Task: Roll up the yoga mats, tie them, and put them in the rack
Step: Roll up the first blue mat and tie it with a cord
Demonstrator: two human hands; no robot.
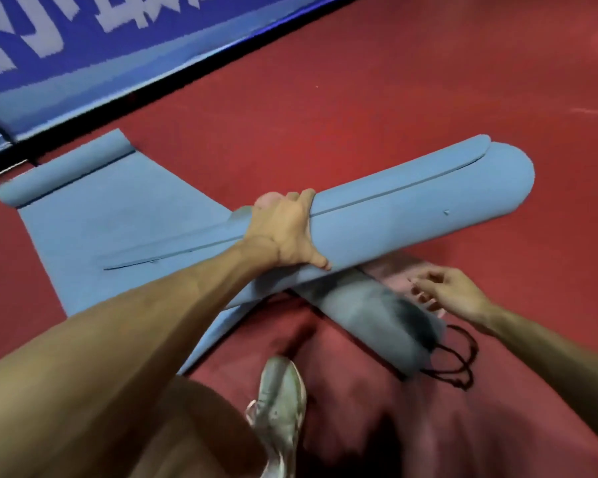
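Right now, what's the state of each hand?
Left hand: grips the rolled blue mat.
Right hand: fingers partly curled, blurred; cannot tell if it holds anything.

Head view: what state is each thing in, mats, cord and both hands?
Rolled mat: rolled up, no tie visible.
Left hand: grips the rolled mat mid-length.
Flat mat: spread on the floor, far end curled.
Grey bundle: lies under the rolled mat, blurred.
Black cord: loose, looped on the floor.
Right hand: fingers loosely curled, grip unclear.
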